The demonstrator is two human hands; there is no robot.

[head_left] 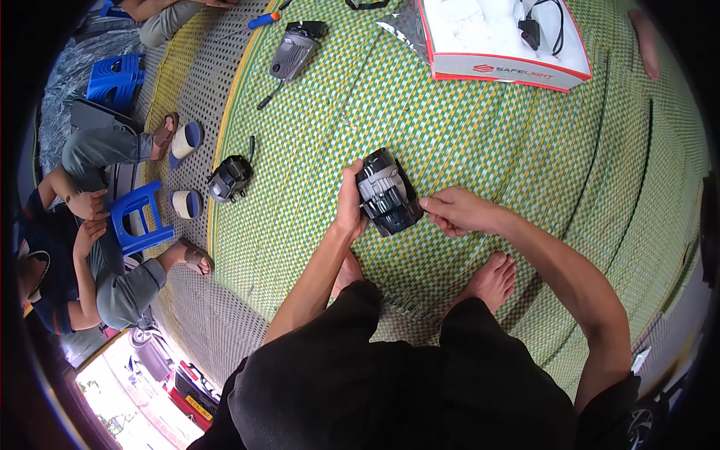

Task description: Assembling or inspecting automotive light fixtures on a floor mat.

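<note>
A black and grey projector lamp unit [388, 196] is held up between my knees, above the green and yellow woven mat. My left hand [349, 204] wraps round its left side, with the thumb near the top edge. At the unit's lower right side, my right hand [456, 211] is closed in a pinch, its fingertips against or very close to the casing. Whatever lies between those fingertips is too small or hidden to make out.
Another black lamp unit [230, 179] lies left on the mat [337, 112]. Farther off are a grey-black module [294, 56] with a cable, a blue-handled screwdriver [264, 20] and a padded box [514, 66] holding a black cabled part. A seated person [97, 225] and blue stools [142, 217] are at left.
</note>
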